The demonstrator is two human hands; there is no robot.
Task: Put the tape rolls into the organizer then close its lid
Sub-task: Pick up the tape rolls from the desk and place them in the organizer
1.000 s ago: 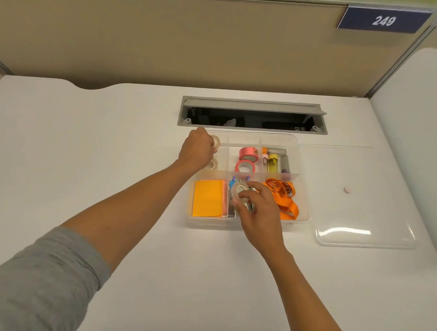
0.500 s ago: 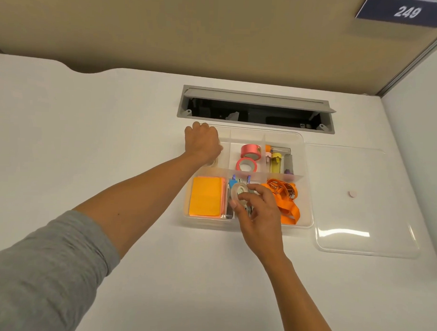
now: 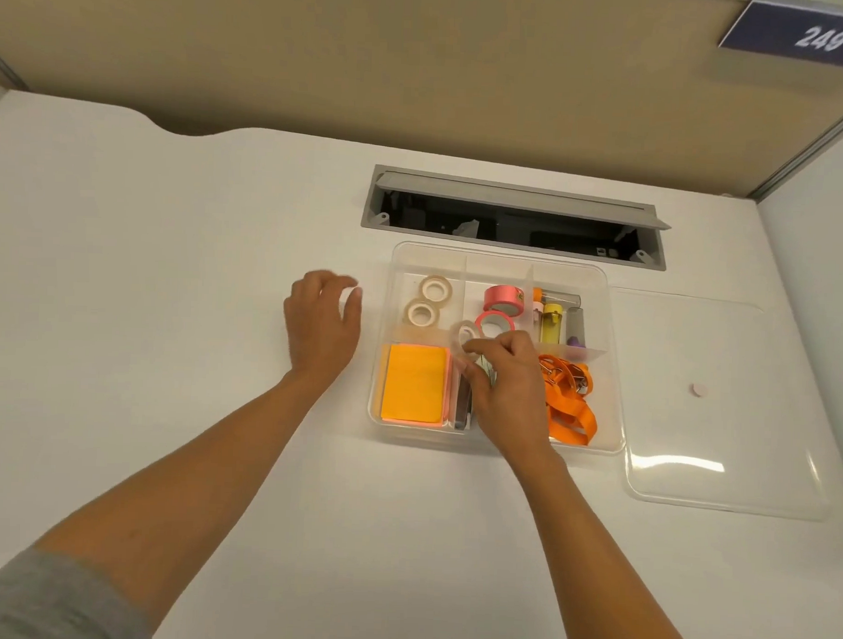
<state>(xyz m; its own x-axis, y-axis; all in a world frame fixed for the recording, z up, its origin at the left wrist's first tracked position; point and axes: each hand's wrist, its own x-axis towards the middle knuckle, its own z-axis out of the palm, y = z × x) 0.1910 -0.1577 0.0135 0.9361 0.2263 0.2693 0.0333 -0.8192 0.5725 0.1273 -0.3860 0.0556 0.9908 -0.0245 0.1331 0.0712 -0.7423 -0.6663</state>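
My right hand (image 3: 508,389) pinches one clear tape roll (image 3: 466,337) between thumb and fingertips over the middle of the clear organizer (image 3: 616,374), while my left hand (image 3: 321,327) hovers loose and empty beside its left wall. Two more clear rolls (image 3: 429,301) lie in the back-left compartment, two pink rolls (image 3: 498,310) in the next. The one lid (image 3: 722,406) lies off, at the organizer's right.

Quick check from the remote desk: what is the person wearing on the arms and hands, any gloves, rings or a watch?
Both hands, left hand and right hand, are bare: no gloves, rings or watch show. The left arm has a grey sleeve pushed up above the elbow. The right forearm is uncovered to the frame edge.
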